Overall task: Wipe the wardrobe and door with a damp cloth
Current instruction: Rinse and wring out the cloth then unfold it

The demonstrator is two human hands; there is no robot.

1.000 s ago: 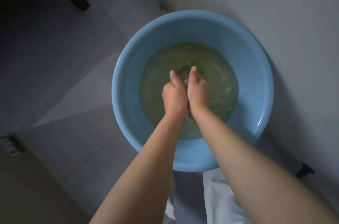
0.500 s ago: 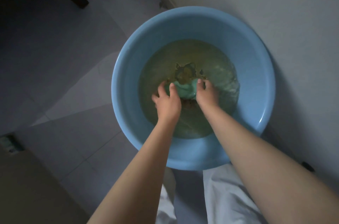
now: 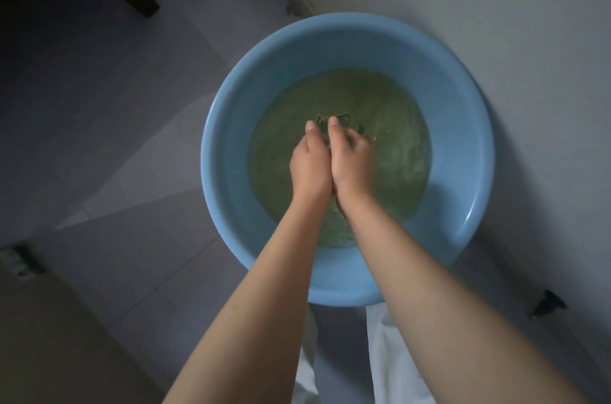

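Nearest are white trousers [image 3: 390, 360], then two bare forearms reaching over the rim of a blue basin [image 3: 228, 125] on the tiled floor [image 3: 109, 125]. The left hand [image 3: 309, 167] and the right hand [image 3: 352, 162] are pressed side by side in the murky water [image 3: 393, 152], fingers curled, gripping the green cloth [image 3: 334, 119] that shows beyond the thumbs. Behind the basin stands a pale wall [image 3: 463, 0].

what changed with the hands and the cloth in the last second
Half a second ago the hands were apart, gripping a teal bunch of cloth raised out of the water. Now the left hand and right hand are pressed side by side again, as a second ago, and the cloth is back in the murky water, only dark edges showing. The blue basin stayed put.
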